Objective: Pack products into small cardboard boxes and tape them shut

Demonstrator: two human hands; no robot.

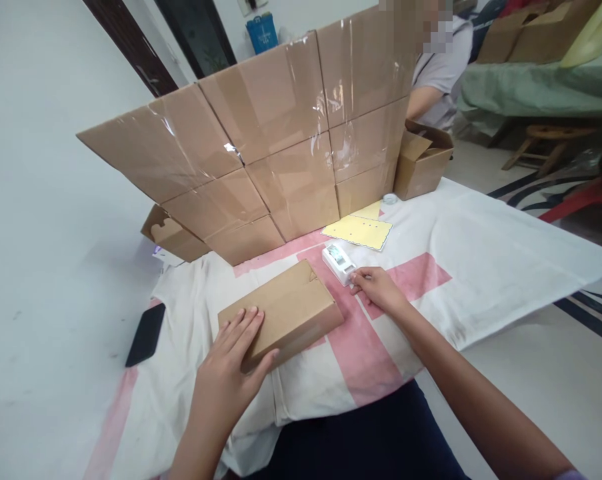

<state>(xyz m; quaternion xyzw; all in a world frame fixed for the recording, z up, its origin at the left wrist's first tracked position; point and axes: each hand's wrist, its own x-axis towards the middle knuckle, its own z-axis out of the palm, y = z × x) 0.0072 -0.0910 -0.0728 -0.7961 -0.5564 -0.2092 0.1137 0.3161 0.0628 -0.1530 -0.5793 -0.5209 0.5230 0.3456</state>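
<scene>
A closed brown cardboard box [291, 308] lies on the white and pink cloth [461, 260] in front of me. My left hand [231, 360] rests flat on the box's near left corner, fingers stretched out, thumb against its side. My right hand [378, 290] reaches to a small white device with a little screen [337, 261] just right of the box; its fingertips pinch the device's near end.
A wall of taped cardboard boxes [271, 147] stands behind. A yellow sheet [358, 231] and a small tape roll [389, 199] lie near it. An open carton [423, 163] sits at right, with another person [438, 73] behind. A black phone [145, 333] lies at left.
</scene>
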